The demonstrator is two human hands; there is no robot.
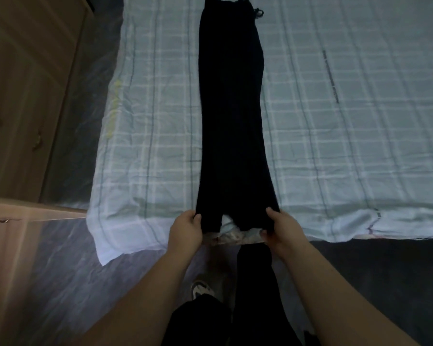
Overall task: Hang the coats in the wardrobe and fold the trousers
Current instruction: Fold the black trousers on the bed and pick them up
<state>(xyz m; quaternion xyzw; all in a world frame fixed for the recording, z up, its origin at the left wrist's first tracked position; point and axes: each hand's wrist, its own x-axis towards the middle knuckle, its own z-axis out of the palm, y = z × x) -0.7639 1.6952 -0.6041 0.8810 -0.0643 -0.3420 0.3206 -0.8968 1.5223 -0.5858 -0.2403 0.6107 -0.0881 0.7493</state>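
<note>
A pair of black trousers (233,108) lies stretched lengthwise on the bed, waistband at the far end with a drawstring sticking out at the right, legs lying together and running toward me. My left hand (185,229) pinches the left hem at the bed's near edge. My right hand (276,227) grips the right hem. Both hems are lifted slightly off the sheet, with a small gap between the two legs. No coat is in view.
The bed (348,146) carries a pale blue checked sheet. A wooden wardrobe (18,96) with door handles stands at the left. A cardboard box (15,236) sits at the near left. My legs and a shoe (201,290) stand on the floor by the bed.
</note>
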